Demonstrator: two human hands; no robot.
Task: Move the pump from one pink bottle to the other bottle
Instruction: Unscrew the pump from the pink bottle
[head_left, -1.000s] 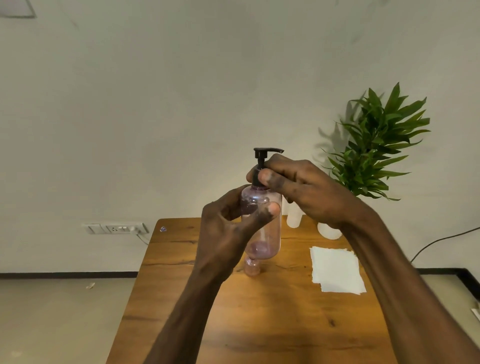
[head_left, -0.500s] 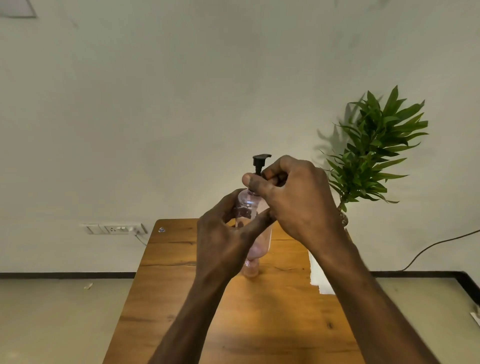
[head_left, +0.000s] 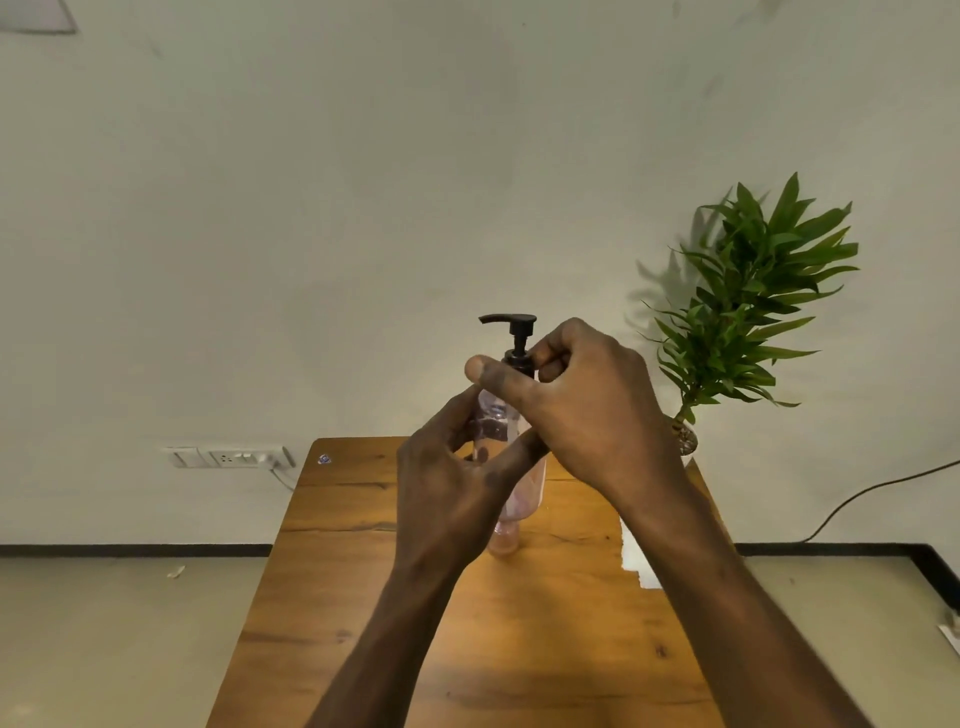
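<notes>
Turned since a moment ago, the black pump (head_left: 511, 338) now points its spout left atop the pink bottle (head_left: 493, 421) held above the wooden bench (head_left: 343, 519). Left hand (head_left: 452, 483) grips the bottle's body; right hand (head_left: 582, 405) pinches the pump's collar. Behind stands what appears to be a second pink bottle (head_left: 504, 538), mostly hidden.

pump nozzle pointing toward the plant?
No: the pump has its spout pointing left, away from the plant, while the right hand grips its collar.
</notes>
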